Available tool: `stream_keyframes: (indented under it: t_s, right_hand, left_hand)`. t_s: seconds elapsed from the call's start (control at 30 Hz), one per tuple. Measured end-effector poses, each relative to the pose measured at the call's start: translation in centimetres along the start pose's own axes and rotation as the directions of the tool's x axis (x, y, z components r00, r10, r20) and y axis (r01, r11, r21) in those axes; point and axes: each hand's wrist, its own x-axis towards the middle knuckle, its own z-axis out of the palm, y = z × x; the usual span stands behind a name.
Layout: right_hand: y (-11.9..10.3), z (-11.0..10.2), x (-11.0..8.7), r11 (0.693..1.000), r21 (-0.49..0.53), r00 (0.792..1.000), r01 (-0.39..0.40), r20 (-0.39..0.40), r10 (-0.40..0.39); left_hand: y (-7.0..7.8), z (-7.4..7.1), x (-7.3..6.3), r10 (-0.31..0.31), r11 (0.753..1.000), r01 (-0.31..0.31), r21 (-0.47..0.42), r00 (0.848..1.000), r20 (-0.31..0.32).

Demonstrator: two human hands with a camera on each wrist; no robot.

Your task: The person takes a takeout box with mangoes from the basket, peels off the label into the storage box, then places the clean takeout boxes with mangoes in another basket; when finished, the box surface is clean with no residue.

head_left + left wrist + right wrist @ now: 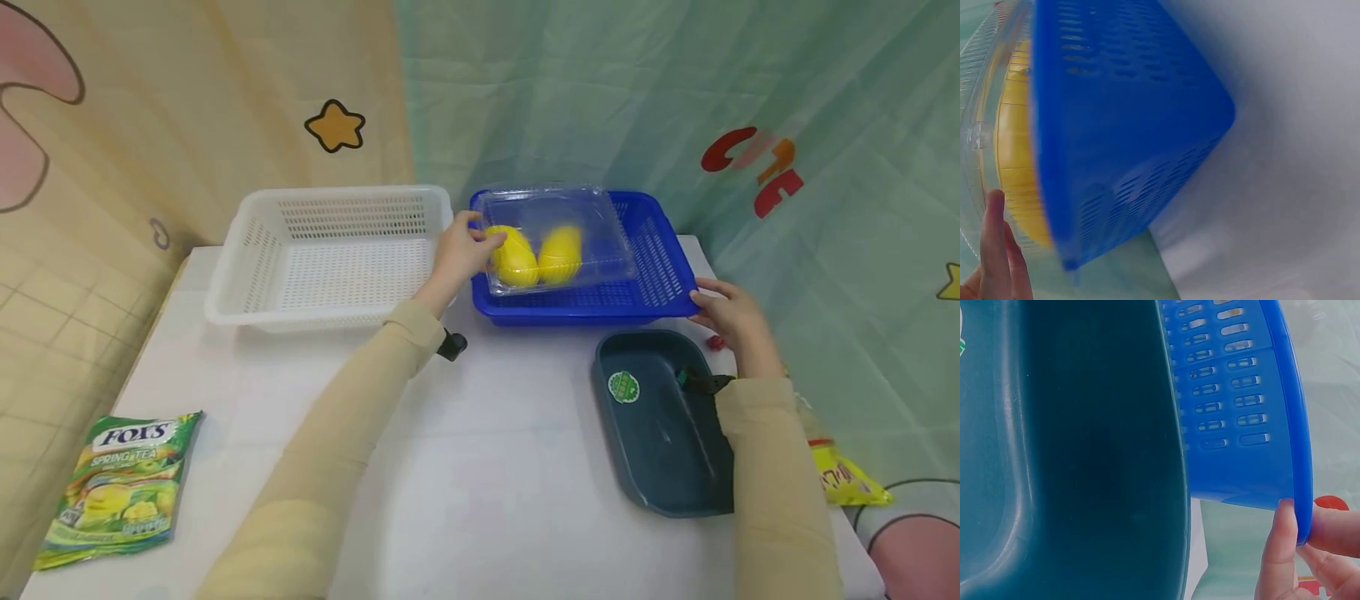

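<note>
A clear plastic box (600, 242) holding yellow, lemon-like fruits (560, 254) overlaps the blue basket (667, 250), nearer its left end. My left hand (463, 248) grips the box's left edge, its thumb toward the fruits. In the left wrist view, its fingers (995, 250) show beside the clear plastic, and the yellow fruit (1019, 144) appears past the basket rim. At the basket's front right corner, my right hand (731, 321) pinches the blue rim. The right wrist view shows the thumb and fingers on either side of that rim (1300, 456).
A white basket (337, 317) stands just left of the blue one. The dark teal basin (660, 433) lies in front, under the right forearm. A green candy bag (123, 487) is at the left, a yellow packet (847, 479) at the right. Curtains hang behind the table.
</note>
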Motion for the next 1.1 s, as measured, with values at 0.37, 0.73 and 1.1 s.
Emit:
stream_keyframes:
  t_s: [0.37,0.73,1.1]
  right_hand:
    - [1.2,0.5,2.1,1.0,0.021,0.998,-0.005,-0.061,0.006]
    - [-0.2,0.9,0.1,0.999,-0.035,1.0,0.015,-0.013,-0.016]
    - [-0.1,0.1,0.5,0.998,-0.062,1.0,0.01,-0.005,-0.01]
  left_hand:
    - [-0.9,1.9,-0.9,0.01,0.94,-0.012,0.341,1.0,0.007]
    - [-1.0,0.6,-2.1,0.073,0.95,-0.085,0.301,0.996,0.052]
    - [-2.7,-7.4,-3.7,0.107,0.983,-0.103,0.149,0.994,-0.022]
